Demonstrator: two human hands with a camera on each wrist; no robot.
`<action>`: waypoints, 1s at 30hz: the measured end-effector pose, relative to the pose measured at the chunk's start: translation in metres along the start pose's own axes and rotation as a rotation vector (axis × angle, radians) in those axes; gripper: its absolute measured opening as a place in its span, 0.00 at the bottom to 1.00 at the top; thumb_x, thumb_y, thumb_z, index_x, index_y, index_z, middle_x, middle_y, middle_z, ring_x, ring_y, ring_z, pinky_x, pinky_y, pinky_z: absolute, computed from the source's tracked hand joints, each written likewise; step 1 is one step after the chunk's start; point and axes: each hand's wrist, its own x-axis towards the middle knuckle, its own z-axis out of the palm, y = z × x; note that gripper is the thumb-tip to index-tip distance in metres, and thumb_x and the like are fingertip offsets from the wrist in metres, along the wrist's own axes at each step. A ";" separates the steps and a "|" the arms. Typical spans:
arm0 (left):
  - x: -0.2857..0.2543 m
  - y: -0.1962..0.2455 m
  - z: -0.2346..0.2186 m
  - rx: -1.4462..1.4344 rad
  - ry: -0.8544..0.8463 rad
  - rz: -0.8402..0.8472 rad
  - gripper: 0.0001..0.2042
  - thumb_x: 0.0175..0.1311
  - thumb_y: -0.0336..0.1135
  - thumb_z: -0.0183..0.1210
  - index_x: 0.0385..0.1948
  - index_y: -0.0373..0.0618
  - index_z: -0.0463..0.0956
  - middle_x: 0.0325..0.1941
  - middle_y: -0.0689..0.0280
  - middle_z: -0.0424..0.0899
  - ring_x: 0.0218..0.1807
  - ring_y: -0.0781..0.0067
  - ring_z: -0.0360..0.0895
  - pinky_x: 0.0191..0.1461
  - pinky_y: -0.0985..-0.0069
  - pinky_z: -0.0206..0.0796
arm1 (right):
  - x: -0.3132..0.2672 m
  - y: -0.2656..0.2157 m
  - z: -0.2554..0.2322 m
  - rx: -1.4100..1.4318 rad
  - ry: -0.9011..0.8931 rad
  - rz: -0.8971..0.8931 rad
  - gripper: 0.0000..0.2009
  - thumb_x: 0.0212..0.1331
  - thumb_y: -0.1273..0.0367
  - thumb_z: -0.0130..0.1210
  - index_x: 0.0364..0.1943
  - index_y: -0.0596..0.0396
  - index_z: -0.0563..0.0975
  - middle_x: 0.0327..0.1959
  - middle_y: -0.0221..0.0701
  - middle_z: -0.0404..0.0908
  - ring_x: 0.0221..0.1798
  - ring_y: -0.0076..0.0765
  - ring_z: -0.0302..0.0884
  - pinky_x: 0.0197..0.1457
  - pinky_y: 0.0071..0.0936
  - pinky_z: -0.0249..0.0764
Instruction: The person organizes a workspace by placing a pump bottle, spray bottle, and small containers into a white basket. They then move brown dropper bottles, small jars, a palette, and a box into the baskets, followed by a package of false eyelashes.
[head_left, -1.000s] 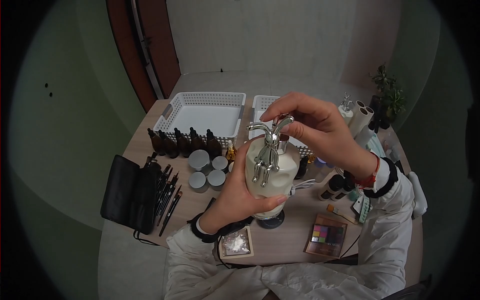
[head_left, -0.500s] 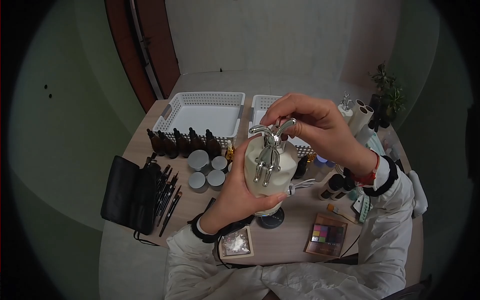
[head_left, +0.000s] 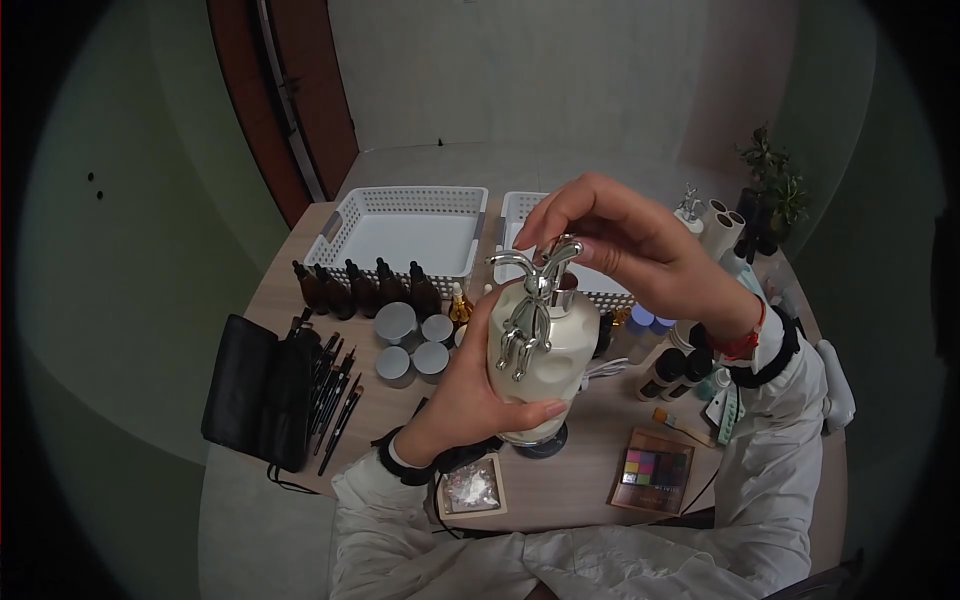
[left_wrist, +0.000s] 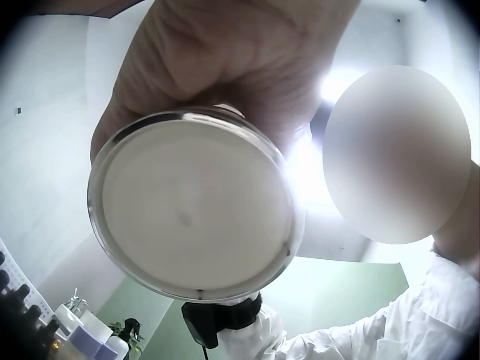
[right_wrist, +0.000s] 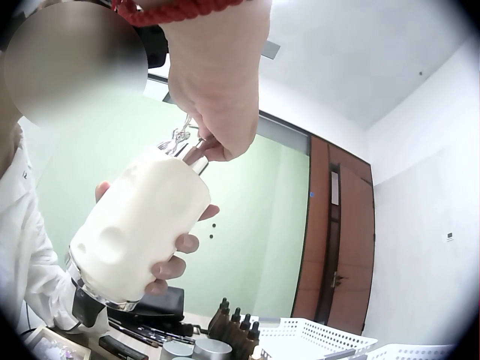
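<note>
My left hand [head_left: 470, 395] grips a cream-white dispenser bottle [head_left: 560, 345] around its dimpled body, holding it tilted above the table. A shiny silver rabbit figure [head_left: 528, 315] with long ears hangs on the bottle's near shoulder. Over the top, my right hand [head_left: 645, 250] has its thumb and fingers curled at the silver pump head, just behind the rabbit's ears. From the right wrist, those fingertips meet the silver neck [right_wrist: 196, 157], and the left fingers [right_wrist: 171, 268] wrap the body. The bottle's round silver-rimmed base [left_wrist: 195, 210] fills the left wrist view.
White baskets [head_left: 410, 240] stand at the back. Brown dropper bottles [head_left: 365, 290] and grey-lidded jars [head_left: 396, 322] sit left of centre, beside a black brush case [head_left: 255, 390]. An eyeshadow palette [head_left: 652, 470] lies front right; another rabbit-topped bottle [head_left: 690, 210] stands back right.
The bottle first shifts slightly right, then back left, with its tilt changing a little. My right fingers rise slightly and spread somewhat at the pump head. The left hand keeps its grip.
</note>
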 end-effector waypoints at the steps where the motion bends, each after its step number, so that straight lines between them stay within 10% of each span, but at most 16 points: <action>1: 0.000 0.000 0.000 0.000 -0.001 0.000 0.49 0.42 0.34 0.73 0.66 0.42 0.46 0.61 0.59 0.61 0.64 0.67 0.62 0.65 0.68 0.56 | 0.000 0.000 0.000 0.014 0.017 0.024 0.08 0.65 0.75 0.46 0.46 0.60 0.69 0.50 0.37 0.72 0.55 0.29 0.71 0.57 0.26 0.68; 11: 0.005 0.002 0.007 0.182 0.111 0.037 0.50 0.41 0.32 0.72 0.66 0.42 0.44 0.60 0.55 0.63 0.61 0.64 0.65 0.63 0.68 0.59 | 0.002 0.005 0.007 -0.262 0.213 0.054 0.07 0.57 0.77 0.56 0.39 0.57 0.81 0.36 0.31 0.80 0.38 0.24 0.77 0.43 0.21 0.74; 30: 0.007 -0.011 0.009 0.602 0.300 0.182 0.52 0.39 0.35 0.74 0.66 0.38 0.45 0.60 0.47 0.60 0.60 0.50 0.65 0.60 0.61 0.62 | -0.001 0.005 0.004 -0.313 0.193 0.090 0.10 0.57 0.71 0.59 0.43 0.55 0.82 0.35 0.30 0.80 0.40 0.23 0.78 0.39 0.20 0.74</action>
